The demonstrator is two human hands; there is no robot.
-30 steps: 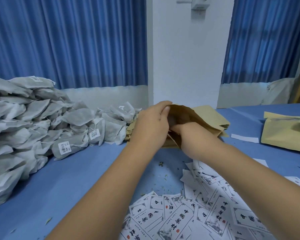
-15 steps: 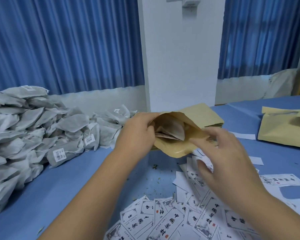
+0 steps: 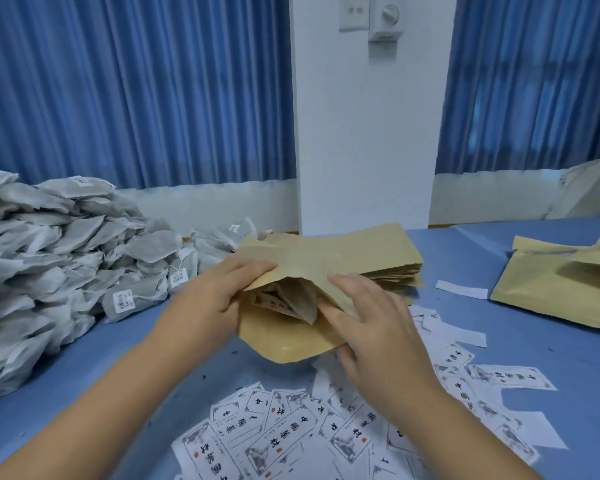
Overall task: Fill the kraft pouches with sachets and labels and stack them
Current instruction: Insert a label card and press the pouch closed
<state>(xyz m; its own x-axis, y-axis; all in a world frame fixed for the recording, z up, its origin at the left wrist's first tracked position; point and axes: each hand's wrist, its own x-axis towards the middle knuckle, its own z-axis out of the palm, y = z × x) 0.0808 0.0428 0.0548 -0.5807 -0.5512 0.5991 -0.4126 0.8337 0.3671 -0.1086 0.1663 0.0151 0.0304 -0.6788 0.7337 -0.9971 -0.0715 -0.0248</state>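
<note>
My left hand [image 3: 215, 303] gripped the pouch [image 3: 281, 341] open, a sachet [image 3: 291, 301] inside. My right hand [image 3: 385, 334] lay flat on it. Many sachets [image 3: 49, 258] beside it waited.

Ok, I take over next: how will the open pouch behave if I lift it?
Probably floppy: the pouch creases where the left hand grips it. Likely light, thin paper. Its mouth gapes, so the contents might slip out if tipped.
</note>
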